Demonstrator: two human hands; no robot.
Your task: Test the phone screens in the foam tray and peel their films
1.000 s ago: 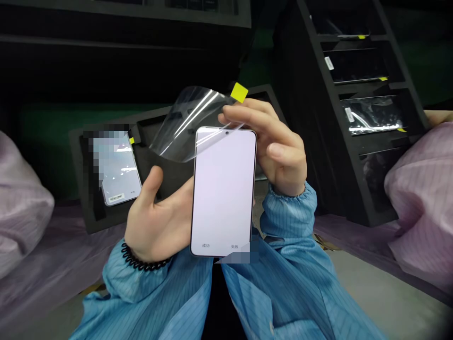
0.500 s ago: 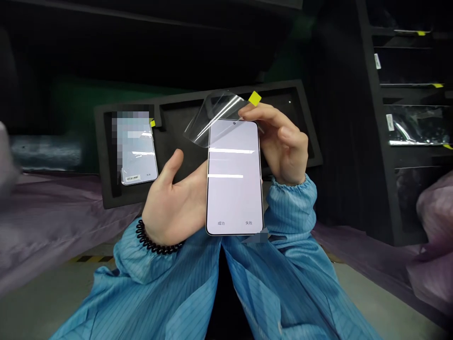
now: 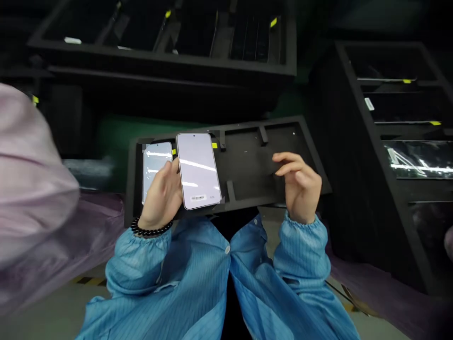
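Note:
A phone (image 3: 198, 177) with a lit pale screen rests in my left hand (image 3: 159, 198), whose fingers are mostly hidden behind it. Near its lower edge is a small barcode label (image 3: 197, 198), and a yellow tab (image 3: 214, 146) sticks out at its upper right. My right hand (image 3: 302, 184) hovers over the right part of a black tray (image 3: 314, 156), fingers loosely bent and apart, with nothing visible in them. A second lit phone (image 3: 155, 158) lies in the tray's left end, partly covered by my left hand; a yellow tab (image 3: 173, 151) shows at its upper right.
Beyond the tray, a black rack (image 3: 159, 54) holds several dark phones with yellow tabs. Another such rack (image 3: 368, 137) stands to the right. A person's pale pink sleeve (image 3: 35, 174) is close on the left. The tray has low divider stubs (image 3: 230, 191).
My right hand has let go of the clear film and moved right, away from the phone. The film's label and yellow tab now show on the phone, which my left hand has carried left over the tray.

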